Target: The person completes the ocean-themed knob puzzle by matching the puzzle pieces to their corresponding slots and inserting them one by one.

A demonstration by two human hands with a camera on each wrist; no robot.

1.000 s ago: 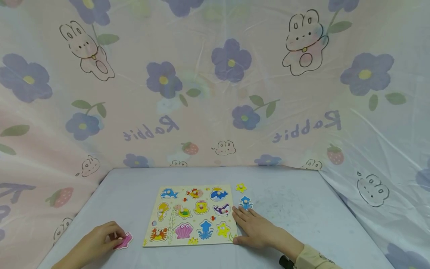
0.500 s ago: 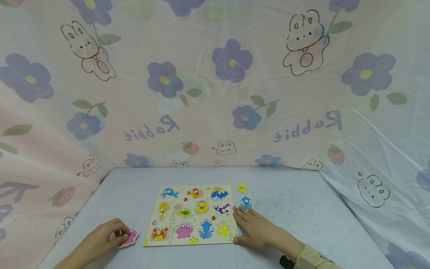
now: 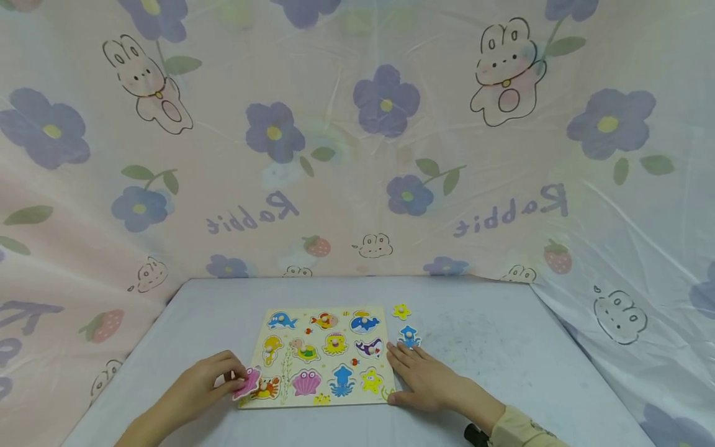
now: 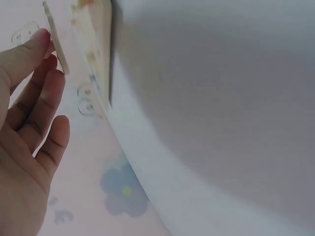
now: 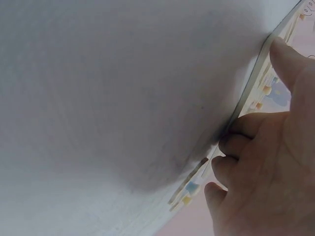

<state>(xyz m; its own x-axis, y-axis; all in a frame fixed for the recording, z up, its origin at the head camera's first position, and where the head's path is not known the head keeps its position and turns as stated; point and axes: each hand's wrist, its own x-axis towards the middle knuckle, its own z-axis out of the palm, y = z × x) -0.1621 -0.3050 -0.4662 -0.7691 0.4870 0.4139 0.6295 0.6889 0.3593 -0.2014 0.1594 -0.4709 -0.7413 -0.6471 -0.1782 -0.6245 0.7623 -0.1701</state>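
Observation:
My left hand [image 3: 203, 385] pinches a pink shell puzzle piece [image 3: 247, 383] between thumb and fingers, tilted above the lower left corner of the wooden puzzle board [image 3: 329, 402]. In the left wrist view the piece [image 4: 58, 43] appears edge-on at the fingertips, apart from the board. Next to it on the board is the crab piece [image 3: 270, 387], partly hidden. At the board's right edge my right hand [image 3: 421, 380] rests with fingers extended, touching the edge. A blue squid piece [image 3: 409, 336] lies just beyond those fingers, its lower part partly covered.
A yellow starfish piece [image 3: 401, 311] lies on the white table [image 3: 491, 347] right of the board's far corner. Several knobbed sea-animal pieces sit in the board. A dark object [image 3: 476, 435] is near my right sleeve [image 3: 522, 428]. A patterned curtain [image 3: 335, 155] encloses the table.
My left hand has carried the shell piece rightward and slightly away from me, from the table left of the board to over its lower left corner. My right hand has stayed in place.

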